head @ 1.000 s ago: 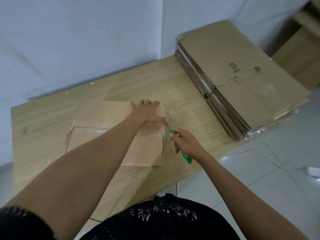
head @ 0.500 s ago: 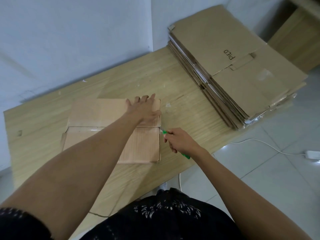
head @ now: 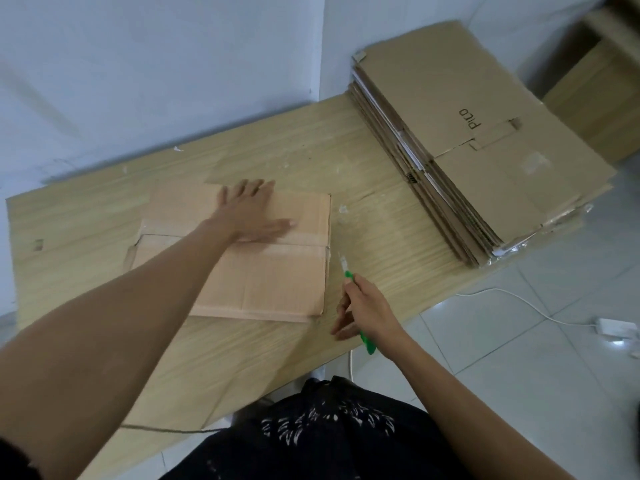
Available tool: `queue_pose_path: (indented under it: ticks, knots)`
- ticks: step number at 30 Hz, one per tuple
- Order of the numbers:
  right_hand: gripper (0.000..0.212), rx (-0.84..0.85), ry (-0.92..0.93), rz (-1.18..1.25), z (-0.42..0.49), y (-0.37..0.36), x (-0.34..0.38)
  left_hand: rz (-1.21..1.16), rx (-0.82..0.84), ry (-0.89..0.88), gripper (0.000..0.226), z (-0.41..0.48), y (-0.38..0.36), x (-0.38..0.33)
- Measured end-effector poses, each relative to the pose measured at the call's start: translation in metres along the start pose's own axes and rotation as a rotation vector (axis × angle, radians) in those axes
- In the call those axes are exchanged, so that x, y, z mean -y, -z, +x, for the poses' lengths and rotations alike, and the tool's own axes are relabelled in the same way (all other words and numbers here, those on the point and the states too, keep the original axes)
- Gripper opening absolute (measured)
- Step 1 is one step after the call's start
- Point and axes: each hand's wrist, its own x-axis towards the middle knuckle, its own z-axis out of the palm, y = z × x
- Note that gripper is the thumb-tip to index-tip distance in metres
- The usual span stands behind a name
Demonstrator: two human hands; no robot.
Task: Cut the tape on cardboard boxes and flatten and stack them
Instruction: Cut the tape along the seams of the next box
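Left hand (head: 251, 213) flat, fingers straight, pinning box (head: 263, 271) so my cut stays steady; right hand (head: 367, 311) grips green cutter (head: 349, 282), blade just beside tape (head: 287, 249) end.

Taped box flat on the counter, cutter beside it, stack to the right.
The brown cardboard box (head: 277, 282) lies flat, a clear tape strip (head: 294, 250) along its middle seam. The green-handled cutter (head: 347, 271), blade out, points toward the box's right edge, just apart. The stack of flattened boxes (head: 485, 174) sits well apart, at the counter's (head: 381, 237) far right end.
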Motion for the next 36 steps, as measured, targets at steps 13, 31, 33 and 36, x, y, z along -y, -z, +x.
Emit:
queue_pose_path:
  ticks: [13, 31, 33, 36]
  knots:
    - [0.017, -0.005, 0.19, -0.107, 0.036, -0.085, 0.039, -0.233, -0.027, 0.797, 0.127, -0.102, 0.003, 0.14]
    - [0.027, -0.282, 0.557, -1.009, 0.055, -0.173, 0.08, -1.367, 0.448, 0.737, 0.1, -0.188, -0.041, 0.115]
    - [0.024, -0.23, 0.603, -1.068, 0.058, -0.17, 0.077, -1.076, 0.64, 0.656, 0.102, -0.185, -0.024, 0.115]
    - [0.026, -0.105, 0.666, -1.053, 0.063, -0.158, 0.087, -0.634, 0.565, 0.56, 0.059, -0.166, 0.008, 0.107]
